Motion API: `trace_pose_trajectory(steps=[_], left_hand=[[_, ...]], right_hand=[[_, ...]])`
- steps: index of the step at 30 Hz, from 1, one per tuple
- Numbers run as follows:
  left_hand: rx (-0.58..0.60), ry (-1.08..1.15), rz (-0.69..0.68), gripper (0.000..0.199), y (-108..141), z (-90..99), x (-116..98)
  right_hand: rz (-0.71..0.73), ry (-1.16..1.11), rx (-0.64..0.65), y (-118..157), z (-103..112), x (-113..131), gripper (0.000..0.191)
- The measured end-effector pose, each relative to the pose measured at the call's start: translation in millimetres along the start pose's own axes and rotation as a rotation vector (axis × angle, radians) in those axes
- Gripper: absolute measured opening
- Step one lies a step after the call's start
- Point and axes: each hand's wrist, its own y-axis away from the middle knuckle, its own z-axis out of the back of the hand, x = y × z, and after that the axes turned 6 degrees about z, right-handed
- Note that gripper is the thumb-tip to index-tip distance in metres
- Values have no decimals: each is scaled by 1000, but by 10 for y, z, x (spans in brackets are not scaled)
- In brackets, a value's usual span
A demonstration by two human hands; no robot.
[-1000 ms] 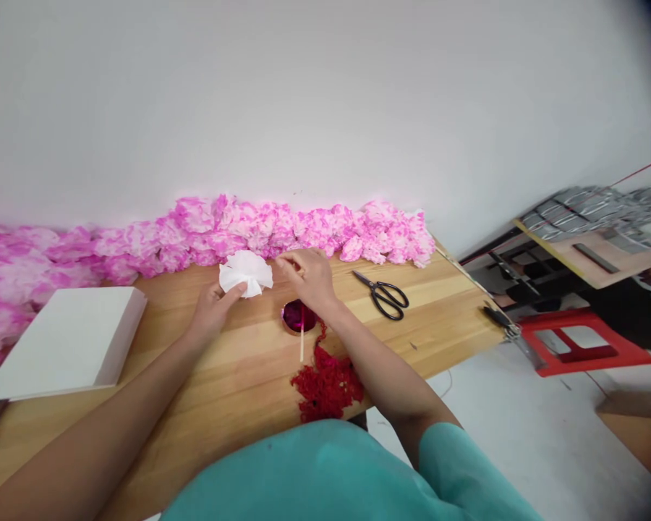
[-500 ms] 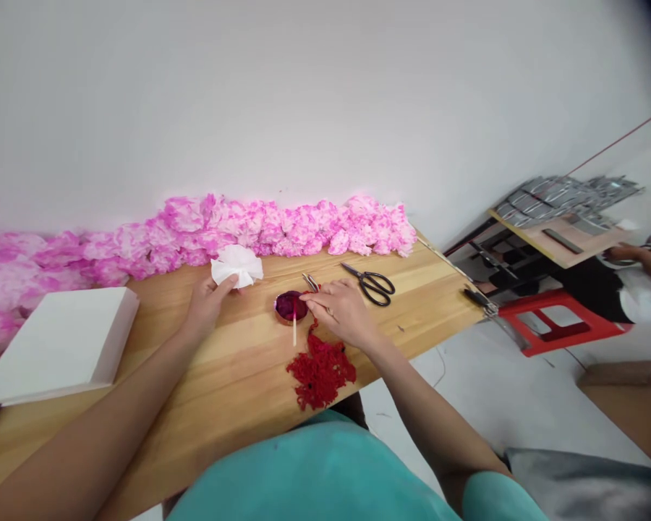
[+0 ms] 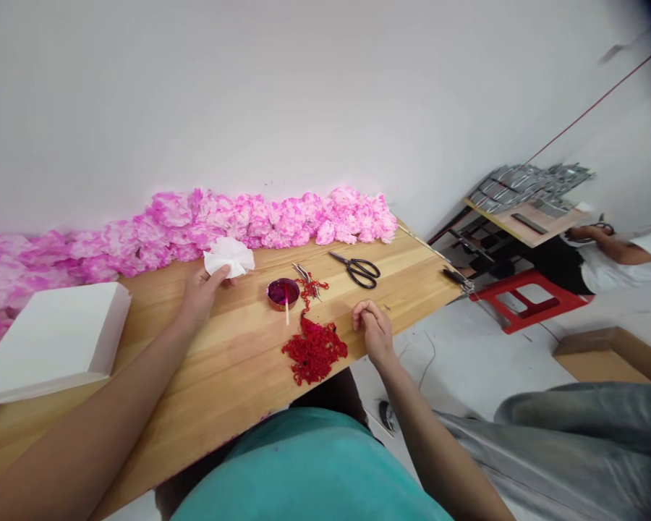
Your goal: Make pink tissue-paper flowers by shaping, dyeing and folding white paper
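A white pleated paper flower (image 3: 231, 255) is pinched between the thumb and fingers of my left hand (image 3: 202, 295), above the table's left middle. My right hand (image 3: 374, 329) hovers by the table's front edge, right of a tangled heap of red cord (image 3: 315, 352). Its fingers are curled in and nothing shows between them. Between my hands stands a small bowl of dark magenta dye (image 3: 275, 293), with a thin pale stick (image 3: 287, 312) leaning in it. Beside the bowl lie several short metal pieces (image 3: 305, 273) with red cord across them. Black-handled scissors (image 3: 356, 269) lie farther right.
Pink-and-white paper flowers (image 3: 249, 221) line the wall along the wooden table (image 3: 222, 376). A thick stack of white paper (image 3: 59, 333) sits at left. On the right are a red stool (image 3: 532, 304), a cardboard box (image 3: 607, 354), another person's grey trousers (image 3: 575, 434) and a second worktable (image 3: 545, 224).
My right hand has left the stick and drawn back toward the table's front right edge. My left hand still holds the paper flower. The view has shifted slightly; more grey trousers show at right.
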Motion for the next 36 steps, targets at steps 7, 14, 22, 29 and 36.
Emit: trace_pose_trajectory(steps=[7, 14, 22, 29, 36], left_hand=[[16, -17, 35, 35, -20, 17, -1], [32, 9, 50, 34, -9, 15, -43], [34, 43, 13, 36, -40, -7, -29], [34, 98, 20, 38, -70, -11, 19], [38, 76, 34, 40, -66, 3, 7]], right_hand=[[-78, -47, 33, 5, -48, -106, 14], [-108, 55, 67, -16, -42, -129, 13], [-52, 210, 73, -12, -77, -65, 31], [-22, 233, 30, -19, -96, -58, 34], [-23, 200, -6, -4, -127, 4, 33]])
